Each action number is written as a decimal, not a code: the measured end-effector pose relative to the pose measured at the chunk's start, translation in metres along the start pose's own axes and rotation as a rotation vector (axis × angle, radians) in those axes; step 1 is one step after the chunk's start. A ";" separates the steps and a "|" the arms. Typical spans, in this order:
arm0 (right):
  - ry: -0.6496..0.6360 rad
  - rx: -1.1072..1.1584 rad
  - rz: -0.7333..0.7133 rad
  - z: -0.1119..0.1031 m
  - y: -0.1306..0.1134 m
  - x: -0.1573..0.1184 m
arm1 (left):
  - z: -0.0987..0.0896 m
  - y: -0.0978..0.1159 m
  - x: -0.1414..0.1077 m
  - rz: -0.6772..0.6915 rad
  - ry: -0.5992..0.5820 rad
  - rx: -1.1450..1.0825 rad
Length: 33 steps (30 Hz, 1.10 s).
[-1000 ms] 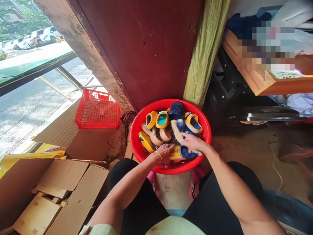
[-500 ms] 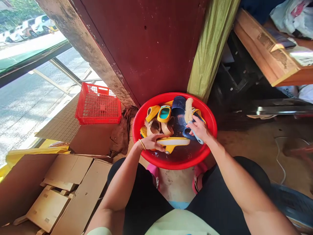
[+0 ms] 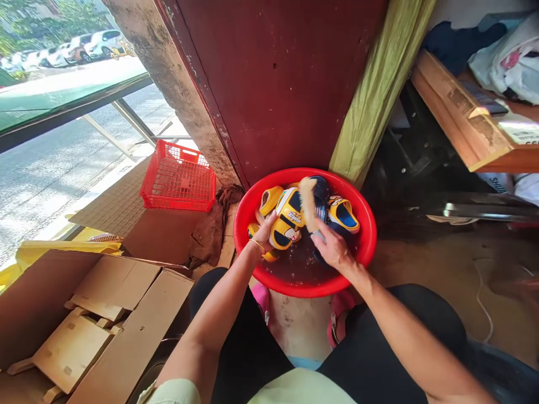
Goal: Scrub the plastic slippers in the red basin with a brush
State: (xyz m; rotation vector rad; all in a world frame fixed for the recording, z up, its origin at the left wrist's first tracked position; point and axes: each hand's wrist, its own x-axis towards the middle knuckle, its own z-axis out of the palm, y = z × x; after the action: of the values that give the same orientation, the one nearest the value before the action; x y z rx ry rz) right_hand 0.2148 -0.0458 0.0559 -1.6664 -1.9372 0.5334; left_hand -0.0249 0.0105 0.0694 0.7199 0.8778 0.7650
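Note:
A red basin point(image 3: 368, 238) with dark water stands on the floor between my feet. My left hand point(image 3: 264, 235) is closed on a yellow slipper point(image 3: 290, 216) with dark straps, its upper side turned toward me. My right hand point(image 3: 332, 244) grips the handle of a scrubbing brush point(image 3: 309, 202), whose pale bristles stand close to the slipper's right side; whether they touch it I cannot tell. Another yellow shoe point(image 3: 344, 214) with a blue inside lies at the basin's right. Behind the brush is a dark blue slipper point(image 3: 320, 193), partly hidden. A yellow shoe point(image 3: 270, 199) rests at the left.
A red plastic crate point(image 3: 179, 179) sits left of the basin, with a brown cloth point(image 3: 213, 235) beside it. An open cardboard box point(image 3: 122, 336) holding wooden pieces is at my left. Behind the basin are a dark red door point(image 3: 273, 101) and a green curtain point(image 3: 370, 95). A wooden drawer point(image 3: 463, 112) juts out at right.
My left hand has lifted the yellow slipper and turned it from its side to face up. My right hand has moved the brush left, close to it. The view has shifted slightly.

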 end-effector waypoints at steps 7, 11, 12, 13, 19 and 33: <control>-0.072 -0.463 0.007 -0.021 0.011 0.008 | -0.010 -0.001 -0.002 -0.077 -0.137 -0.212; -0.050 -0.461 -0.127 -0.021 0.006 0.006 | -0.004 -0.006 -0.006 -0.100 -0.116 -0.196; -0.064 -0.469 -0.148 -0.021 0.005 0.006 | -0.003 -0.008 -0.006 -0.112 -0.111 -0.172; -0.076 -0.480 -0.143 -0.021 0.005 0.006 | -0.002 -0.009 -0.006 -0.121 -0.109 -0.147; -0.014 -0.500 0.064 -0.033 0.009 0.008 | 0.001 -0.018 0.000 0.007 -0.003 0.085; 0.211 0.119 0.054 -0.033 0.017 0.017 | 0.015 0.004 -0.021 0.058 0.013 0.315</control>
State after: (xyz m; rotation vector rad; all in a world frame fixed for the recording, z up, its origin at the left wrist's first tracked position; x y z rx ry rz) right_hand 0.2467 -0.0273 0.0738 -1.6330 -1.6823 0.4638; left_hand -0.0217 -0.0080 0.0880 1.0230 1.0042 0.6904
